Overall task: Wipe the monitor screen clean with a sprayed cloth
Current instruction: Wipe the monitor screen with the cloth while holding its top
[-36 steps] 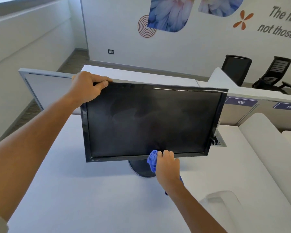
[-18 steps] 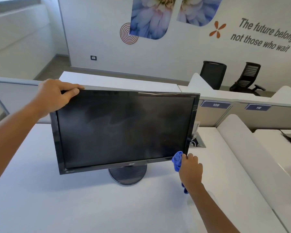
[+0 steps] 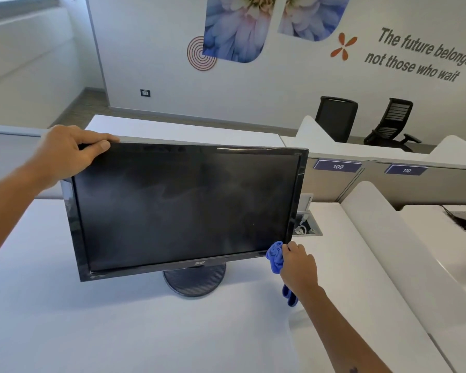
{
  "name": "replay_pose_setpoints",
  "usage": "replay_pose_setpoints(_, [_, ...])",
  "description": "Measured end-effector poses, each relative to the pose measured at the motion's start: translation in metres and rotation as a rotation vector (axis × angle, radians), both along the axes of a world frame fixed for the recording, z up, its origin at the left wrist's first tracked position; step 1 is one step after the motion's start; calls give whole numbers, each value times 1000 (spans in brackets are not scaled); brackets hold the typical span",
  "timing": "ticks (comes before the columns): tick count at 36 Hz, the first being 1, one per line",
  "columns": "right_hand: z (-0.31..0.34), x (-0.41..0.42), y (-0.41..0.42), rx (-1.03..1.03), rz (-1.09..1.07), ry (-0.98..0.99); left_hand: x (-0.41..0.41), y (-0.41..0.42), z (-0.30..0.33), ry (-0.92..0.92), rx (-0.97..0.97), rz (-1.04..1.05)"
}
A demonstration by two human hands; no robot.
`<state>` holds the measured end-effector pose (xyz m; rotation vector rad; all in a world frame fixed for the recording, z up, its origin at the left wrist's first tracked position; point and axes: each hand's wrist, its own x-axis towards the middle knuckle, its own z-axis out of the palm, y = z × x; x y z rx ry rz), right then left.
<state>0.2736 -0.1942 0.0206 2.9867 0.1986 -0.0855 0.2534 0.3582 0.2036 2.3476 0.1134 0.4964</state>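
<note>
White laminate covers the desk (image 3: 119,332) nearest the camera, and on it stands the monitor (image 3: 183,208) on a round, ribbed dark base (image 3: 195,281), its panel tilted so the left side sits lower than the right. The right hand (image 3: 297,266) is closed around a bunched blue cloth (image 3: 275,255), pressing the wad against the lower right corner of the glossy black bezel; a loose tail of the cloth hangs below the wrist. The screen itself is dark and switched off, with pale hazy smears and streaks across its upper middle and a faint speck toward the lower right. A small silver logo sits at the centre of the bottom bezel. The left hand (image 3: 70,152) clasps the upper left corner, thumb lying along the front of the top edge and fingers curled over the back. Behind the monitor a cable hatch (image 3: 307,227) is set into the desk, then grey partitions with blue plates reading 109 (image 3: 337,166) and 110 (image 3: 406,170). Two black office chairs (image 3: 336,117) stand by the far wall (image 3: 156,49), which carries flower pictures and grey lettering.
</note>
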Motion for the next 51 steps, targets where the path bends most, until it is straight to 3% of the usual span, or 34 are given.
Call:
replay_pose_setpoints(23, [9,10,4,219,-60,147,2,-8,5,-17,18,12])
replay_pose_setpoints(51, [-2,-55,166,418,119,178,-5,-8,6,-27,11,19])
